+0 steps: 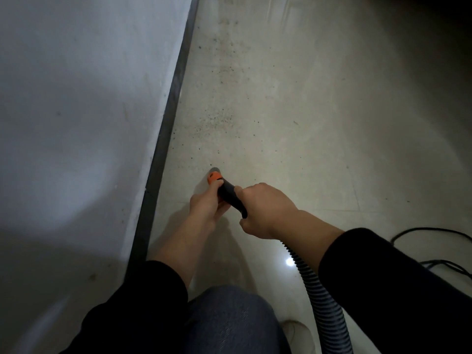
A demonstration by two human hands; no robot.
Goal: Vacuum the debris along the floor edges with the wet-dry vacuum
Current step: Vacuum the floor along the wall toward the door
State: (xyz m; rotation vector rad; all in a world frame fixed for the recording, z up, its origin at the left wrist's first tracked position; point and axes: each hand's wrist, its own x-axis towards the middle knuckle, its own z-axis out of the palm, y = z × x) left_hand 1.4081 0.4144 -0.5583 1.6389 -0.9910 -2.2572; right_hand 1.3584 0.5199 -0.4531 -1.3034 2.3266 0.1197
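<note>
My left hand (204, 204) and right hand (264, 212) both grip the nozzle (228, 193), its tip at the floor (319, 129) near the baseboard (164, 136), with debris (215, 118) scattered at twelve o'clock from it.

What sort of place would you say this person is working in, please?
Probably a bare indoor room, perhaps after building work: a plain wall with a dark baseboard, a smooth pale floor strewn with grit, and a vacuum hose.
</note>
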